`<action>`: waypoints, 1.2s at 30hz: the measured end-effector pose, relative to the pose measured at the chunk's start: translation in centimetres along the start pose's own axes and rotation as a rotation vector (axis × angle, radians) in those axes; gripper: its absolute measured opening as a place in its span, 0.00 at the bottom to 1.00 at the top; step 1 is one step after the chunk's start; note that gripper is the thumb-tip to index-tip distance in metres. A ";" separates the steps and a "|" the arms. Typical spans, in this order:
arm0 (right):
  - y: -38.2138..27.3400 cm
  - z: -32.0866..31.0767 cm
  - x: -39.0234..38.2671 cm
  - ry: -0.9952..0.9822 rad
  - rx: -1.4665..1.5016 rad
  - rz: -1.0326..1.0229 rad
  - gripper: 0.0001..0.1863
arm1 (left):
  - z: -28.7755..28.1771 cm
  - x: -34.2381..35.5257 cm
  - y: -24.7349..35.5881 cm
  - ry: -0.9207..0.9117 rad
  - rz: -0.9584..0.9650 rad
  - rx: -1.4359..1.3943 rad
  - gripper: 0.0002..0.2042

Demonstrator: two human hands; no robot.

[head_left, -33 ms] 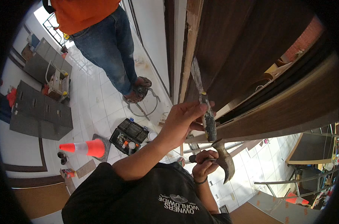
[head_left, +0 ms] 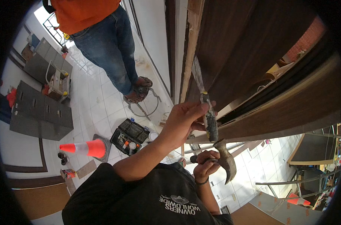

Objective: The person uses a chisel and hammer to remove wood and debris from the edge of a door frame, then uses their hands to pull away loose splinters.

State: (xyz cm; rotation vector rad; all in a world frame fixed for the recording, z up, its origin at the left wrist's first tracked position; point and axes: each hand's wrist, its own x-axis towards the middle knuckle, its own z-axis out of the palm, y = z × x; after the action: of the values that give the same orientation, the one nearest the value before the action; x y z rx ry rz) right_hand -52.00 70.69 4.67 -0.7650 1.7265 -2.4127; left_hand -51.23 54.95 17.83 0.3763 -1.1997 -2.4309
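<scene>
My left hand (head_left: 183, 122) is closed round the dark, paint-stained handle of a chisel (head_left: 209, 120). Its blade slants up and away, the tip against the pale raw-wood edge (head_left: 193, 37) beside a dark brown wooden panel (head_left: 234, 45). Below, my right hand (head_left: 205, 165) grips a claw hammer (head_left: 226, 161) by its handle, close to the head. The hammer's striking face sits right by the butt of the chisel handle; whether they touch I cannot tell. The hammer's claw points down.
A person in an orange top and jeans (head_left: 106, 45) stands ahead on the left. On the tiled floor are an open black toolbox (head_left: 131, 129), a traffic cone (head_left: 91, 148) and grey cabinets (head_left: 41, 112). A curved dark wooden panel (head_left: 290, 101) spans the right; metal framing (head_left: 279, 183) lies beyond.
</scene>
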 end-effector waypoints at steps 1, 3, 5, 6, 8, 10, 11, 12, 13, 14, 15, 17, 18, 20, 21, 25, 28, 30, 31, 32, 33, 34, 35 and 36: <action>0.1 0.0 0.0 0.017 -0.008 0.014 0.26 | 0.0 0.0 -0.1 -0.004 0.023 -0.007 0.20; -0.1 0.3 0.5 0.015 -0.021 -0.064 0.26 | 0.1 0.2 -0.1 0.006 0.023 -0.010 0.21; -0.1 0.2 0.5 0.009 -0.035 -0.072 0.25 | 0.2 0.1 0.0 0.015 0.028 -0.011 0.21; -0.1 0.2 0.5 0.008 -0.049 -0.082 0.25 | 0.2 0.1 0.1 0.020 0.013 -0.005 0.20; -0.6 0.3 0.6 -0.011 -0.023 -0.060 0.25 | 0.4 -0.3 0.4 0.027 0.002 0.003 0.20; -0.9 0.1 0.7 -0.026 0.000 -0.039 0.25 | 1.0 -1.0 1.3 0.027 0.018 -0.065 0.19; -0.9 -0.2 0.8 -0.042 0.001 -0.068 0.24 | 1.2 -1.2 1.8 0.026 0.022 -0.063 0.19; -1.2 -0.2 0.9 -0.049 0.000 -0.086 0.24 | 1.5 -1.3 2.3 0.000 0.058 -0.067 0.19; -1.5 -0.2 1.1 -0.056 0.000 -0.105 0.24 | 1.8 -1.5 2.9 -0.026 0.094 -0.071 0.18; -1.9 0.1 1.3 -0.042 0.032 -0.103 0.24 | 2.1 -1.3 3.8 -0.072 0.075 -0.056 0.19; -2.2 0.4 1.5 -0.032 0.067 -0.102 0.24 | 2.4 -1.1 4.5 -0.074 0.082 -0.054 0.19; -2.4 0.6 1.9 -0.036 0.070 -0.146 0.23 | 3.1 -0.8 5.4 -0.199 0.028 -0.127 0.19; -2.5 0.7 2.1 -0.037 0.070 -0.185 0.23 | 3.5 -0.7 5.5 -0.202 0.033 -0.125 0.19; -2.2 0.5 2.4 -0.035 0.043 -0.214 0.23 | 4.2 -0.3 5.1 -0.201 0.113 -0.123 0.19; -2.3 0.5 2.5 -0.036 0.015 -0.237 0.23 | 4.4 -0.1 5.1 -0.199 0.113 -0.124 0.19; -3.0 0.9 2.7 -0.016 0.051 -0.225 0.23 | 4.7 0.5 5.3 -0.170 0.100 -0.128 0.18; -3.0 0.9 2.8 0.014 0.039 -0.219 0.23 | 5.0 0.6 5.3 -0.147 0.108 -0.128 0.18; -3.2 0.8 3.2 -0.014 0.068 -0.219 0.23 | 5.1 0.7 5.3 -0.122 0.107 -0.119 0.18; -3.3 0.9 3.2 -0.015 0.068 -0.216 0.23 | 5.0 0.9 5.3 -0.131 0.117 -0.123 0.18; -3.5 1.0 3.3 -0.004 0.049 -0.202 0.23 | 5.0 1.0 5.2 -0.140 0.127 -0.127 0.19; -3.6 1.1 3.4 0.007 0.032 -0.192 0.24 | 5.1 1.0 5.2 -0.140 0.129 -0.127 0.19; -3.5 1.1 3.4 0.005 0.033 -0.192 0.24 | 5.1 1.0 5.2 -0.124 0.130 -0.128 0.19; -3.3 0.9 3.4 0.007 0.054 -0.187 0.24 | 5.2 1.0 5.3 -0.109 0.131 -0.130 0.19; -3.2 0.9 3.4 0.009 0.066 -0.187 0.24 | 5.2 1.0 5.3 -0.111 0.134 -0.129 0.19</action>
State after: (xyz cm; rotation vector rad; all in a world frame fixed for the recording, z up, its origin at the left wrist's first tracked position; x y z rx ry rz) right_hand -53.90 69.94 8.99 -0.9478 1.6367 -2.5812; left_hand -53.02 55.19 25.11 0.1205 -1.0687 -2.4231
